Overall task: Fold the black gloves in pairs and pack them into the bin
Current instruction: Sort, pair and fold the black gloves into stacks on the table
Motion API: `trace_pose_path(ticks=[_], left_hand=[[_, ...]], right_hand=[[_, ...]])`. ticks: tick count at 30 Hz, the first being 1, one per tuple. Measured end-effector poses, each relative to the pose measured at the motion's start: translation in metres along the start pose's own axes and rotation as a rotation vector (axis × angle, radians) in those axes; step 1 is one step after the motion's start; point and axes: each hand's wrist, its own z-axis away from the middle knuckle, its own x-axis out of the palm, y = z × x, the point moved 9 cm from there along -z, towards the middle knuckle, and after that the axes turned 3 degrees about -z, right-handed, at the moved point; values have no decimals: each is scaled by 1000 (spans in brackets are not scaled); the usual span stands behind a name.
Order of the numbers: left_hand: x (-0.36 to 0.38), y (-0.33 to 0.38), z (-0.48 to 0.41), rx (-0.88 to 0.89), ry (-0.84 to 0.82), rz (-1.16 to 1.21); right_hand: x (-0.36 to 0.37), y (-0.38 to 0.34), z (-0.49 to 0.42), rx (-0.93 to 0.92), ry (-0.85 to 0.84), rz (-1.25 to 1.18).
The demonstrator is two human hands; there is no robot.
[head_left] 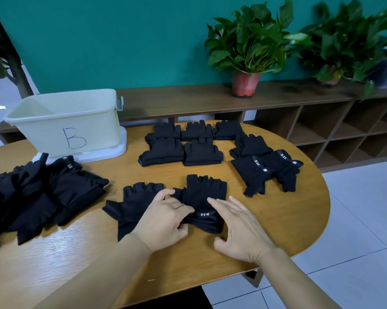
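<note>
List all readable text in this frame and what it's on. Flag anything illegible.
"B": blue, handwritten, on the front wall of the bin.
"5.11": upside down, on the wrist strap of the front glove.
"5.11": strap of the right glove.
"5.11": strap of the far-right glove.
"5.11": strap of the left-pile glove.
Small white tags on the two right-hand gloves: too small to read.

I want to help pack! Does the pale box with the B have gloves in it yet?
Looks empty: the pale plastic bin marked B shows no black inside or through its thin walls, though its floor is hidden.
</note>
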Motion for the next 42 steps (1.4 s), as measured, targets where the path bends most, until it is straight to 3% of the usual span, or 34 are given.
trace_pose_path(ticks=[5,11,17,28,31,34,38,42], left_hand=[[-15,-7,6,-130,103,173],[-1,-9,19,-300,-160,435],[7,-39,-1,-650,42,702],[23,-48,-31,-793,-46,328],[20,-52,-29,-784,-47,271],[1,-50,-26,-723,82,247],[-13,-9,-19,-456,198,195],[18,19,-10,-439,-97,176]], right_hand=[[-4,6,4,70,91,-160],[0,31,1,249,211,-429],[-13,49,-8,484,378,-542],[-11,59,-15,807,413,-376],[-16,56,-13,779,401,-312],[-24,54,-10,689,460,-264],[-48,29,-19,292,640,-45],[-23,15,-37,5,366,180]])
